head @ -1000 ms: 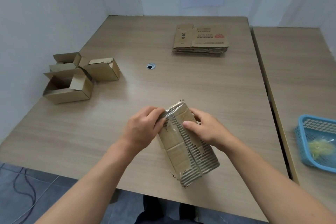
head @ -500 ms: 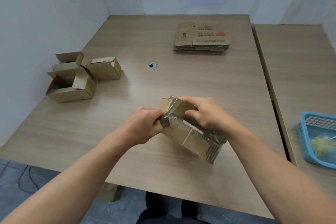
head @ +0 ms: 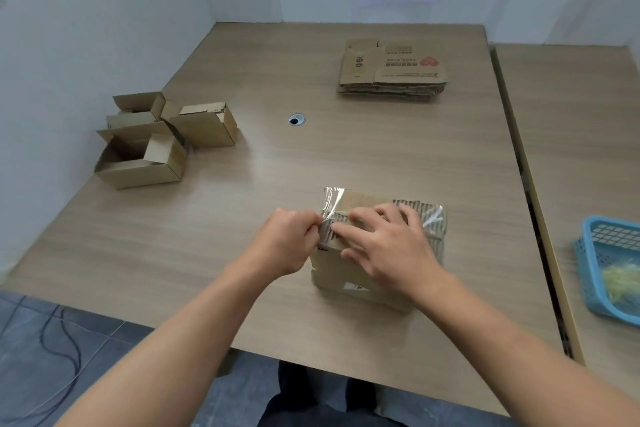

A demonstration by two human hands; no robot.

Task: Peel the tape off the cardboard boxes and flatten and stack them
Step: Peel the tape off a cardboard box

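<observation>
Head view: the left hand [head: 287, 240] pinches the clear tape [head: 331, 199] at the left end of the taped box [head: 332, 269], which the right hand [head: 389, 248] presses with flat, spread fingers onto the table [head: 381, 149] near its front edge, well apart from the flattened stack [head: 393, 71].

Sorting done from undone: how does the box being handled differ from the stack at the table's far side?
The near box has clear tape on it; the stack shows none. The box's face is torn to ribbed patches; the stack's top is smooth and printed. The box is one piece; the stack is several flat layers. Both are brown cardboard.
</observation>
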